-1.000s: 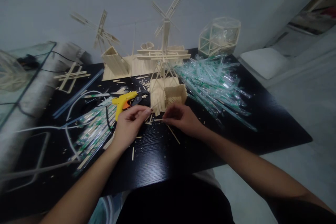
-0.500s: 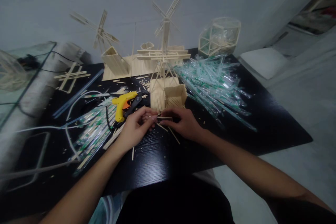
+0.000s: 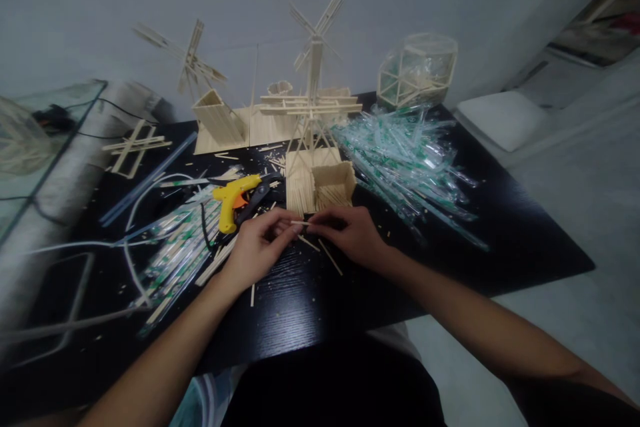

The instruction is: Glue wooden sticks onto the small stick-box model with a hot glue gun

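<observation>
A short thin wooden stick (image 3: pixel 301 223) spans the gap between my hands, held level a little above the dark table. One end is pinched between the thumb and fingers of my left hand (image 3: pixel 265 240). My right hand (image 3: pixel 353 230) grips the other end the same way. Just beyond my fingers stands a windmill model (image 3: pixel 314 107) of wooden sticks, with an open-topped stick box (image 3: pixel 334 183) on its base. Loose sticks (image 3: pixel 330 257) lie on the table under and beside my hands. Left of my left hand rests a yellow glue gun (image 3: pixel 235 199).
Plastic-wrapped stick bundles (image 3: pixel 180 247) lie at the left, near a white cable (image 3: pixel 131 250). Clear plastic wrappers (image 3: pixel 410 160) are heaped at the right. Another windmill model (image 3: pixel 215 110) stands at the back left, a polygonal frame (image 3: pixel 417 70) at the back right.
The stick now bridges both hands, with less of it showing. My left fingers have closed in and my right hand has shifted slightly to the right.
</observation>
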Demonstrator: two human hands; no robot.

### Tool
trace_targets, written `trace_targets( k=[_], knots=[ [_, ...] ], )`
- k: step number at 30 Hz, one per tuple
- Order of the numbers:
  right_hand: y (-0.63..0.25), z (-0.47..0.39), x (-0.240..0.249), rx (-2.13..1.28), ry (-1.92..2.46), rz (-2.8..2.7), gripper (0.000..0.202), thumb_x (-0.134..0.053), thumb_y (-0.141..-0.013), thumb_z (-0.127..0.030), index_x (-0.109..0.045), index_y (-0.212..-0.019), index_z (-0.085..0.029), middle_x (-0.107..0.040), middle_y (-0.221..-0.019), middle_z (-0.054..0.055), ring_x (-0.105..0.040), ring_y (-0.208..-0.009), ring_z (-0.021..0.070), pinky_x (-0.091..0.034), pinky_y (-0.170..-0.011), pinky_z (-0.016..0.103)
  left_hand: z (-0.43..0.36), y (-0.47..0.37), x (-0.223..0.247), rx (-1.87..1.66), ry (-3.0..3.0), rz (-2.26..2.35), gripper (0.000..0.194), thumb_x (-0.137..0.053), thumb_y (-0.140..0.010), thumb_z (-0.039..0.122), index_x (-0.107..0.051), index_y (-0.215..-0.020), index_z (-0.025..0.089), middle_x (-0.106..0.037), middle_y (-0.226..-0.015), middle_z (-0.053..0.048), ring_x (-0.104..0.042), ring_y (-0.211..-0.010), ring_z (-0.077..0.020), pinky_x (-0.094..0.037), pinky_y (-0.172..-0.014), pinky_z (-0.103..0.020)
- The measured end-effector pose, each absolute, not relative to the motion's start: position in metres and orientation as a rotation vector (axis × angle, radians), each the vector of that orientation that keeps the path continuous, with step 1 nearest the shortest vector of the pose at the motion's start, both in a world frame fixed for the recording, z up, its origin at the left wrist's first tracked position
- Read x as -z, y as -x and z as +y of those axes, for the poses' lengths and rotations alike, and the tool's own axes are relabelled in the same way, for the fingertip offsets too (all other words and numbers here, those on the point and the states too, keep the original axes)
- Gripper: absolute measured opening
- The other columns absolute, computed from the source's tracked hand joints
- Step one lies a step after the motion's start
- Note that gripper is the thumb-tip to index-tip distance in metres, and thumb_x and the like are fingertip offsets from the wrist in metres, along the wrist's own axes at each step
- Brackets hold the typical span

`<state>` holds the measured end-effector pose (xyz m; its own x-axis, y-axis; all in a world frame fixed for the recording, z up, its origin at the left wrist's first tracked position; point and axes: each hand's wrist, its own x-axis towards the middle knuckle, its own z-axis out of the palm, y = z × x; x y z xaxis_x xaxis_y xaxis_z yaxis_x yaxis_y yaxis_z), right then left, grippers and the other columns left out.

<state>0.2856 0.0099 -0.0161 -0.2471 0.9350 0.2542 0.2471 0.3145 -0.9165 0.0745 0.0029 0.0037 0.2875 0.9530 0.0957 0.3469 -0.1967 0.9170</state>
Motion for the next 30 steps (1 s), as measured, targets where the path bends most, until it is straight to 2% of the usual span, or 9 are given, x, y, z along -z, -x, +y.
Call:
trace_targets(
  k=[5,11,18,24,30],
  knots=[
    [-0.286,0.0105,0.0155,-0.983,1.073,-1.68,0.023,-0.078,-0.085,-0.044,-0.076,-0.083,-0.021,-0.078,-0.079,0.002,-0.071,-0.073,0.0174,-0.053,-0.071,0.028,0.0003,-0.0745,-0.0047,-0.886,-1.859,1.222,0.02,-0.066,-0.094,0.036,-0.073,-0.099,0.019,-0.075,-0.081,-0.002,-0.068,-0.071,-0.0145,-0.053,-0.068,-0.024],
    [-0.2874,0.0127,0.0179,-0.889,1.05,-1.765,0.021,-0.079,-0.086,-0.037,-0.073,-0.079,-0.018,-0.073,-0.075,0.001,-0.066,-0.07,0.0155,-0.049,-0.068,0.026,-0.0015,-0.0747,-0.0037,-0.902,-2.054,1.208,0.015,-0.065,-0.096,0.031,-0.074,-0.099,0.02,-0.076,-0.084,-0.001,-0.069,-0.071,-0.013,-0.052,-0.069,-0.023],
    [-0.2873,0.0118,0.0174,-0.976,1.073,-1.784,0.012,-0.075,-0.089,-0.029,-0.072,-0.082,-0.019,-0.073,-0.08,0.001,-0.066,-0.075,0.0163,-0.049,-0.073,0.027,-0.0029,-0.0738,-0.0023,-0.896,-2.057,1.214,0.016,-0.063,-0.097,0.032,-0.073,-0.099,0.02,-0.076,-0.084,-0.001,-0.07,-0.072,-0.0136,-0.052,-0.069,-0.023],
    [-0.2847,0.0098,0.0126,-1.092,1.067,-1.722,0.02,-0.071,-0.091,-0.036,-0.07,-0.082,-0.019,-0.072,-0.079,0.001,-0.065,-0.075,0.0164,-0.048,-0.072,0.027,-0.0044,-0.0764,-0.0059,-0.928,-1.876,1.236,0.017,-0.063,-0.096,0.033,-0.072,-0.099,0.019,-0.073,-0.074,0.0,-0.067,-0.064,-0.0128,-0.052,-0.063,-0.023],
    [-0.2829,0.0124,0.0109,-1.292,1.024,-1.486,0.026,-0.077,-0.084,-0.043,-0.069,-0.08,-0.019,-0.072,-0.08,0.001,-0.065,-0.076,0.0167,-0.051,-0.074,0.029,-0.0044,-0.0813,-0.0087,-1.02,-1.774,1.228,0.016,-0.063,-0.096,0.032,-0.071,-0.097,0.018,-0.072,-0.073,-0.001,-0.066,-0.062,-0.0127,-0.053,-0.06,-0.022]
  ],
)
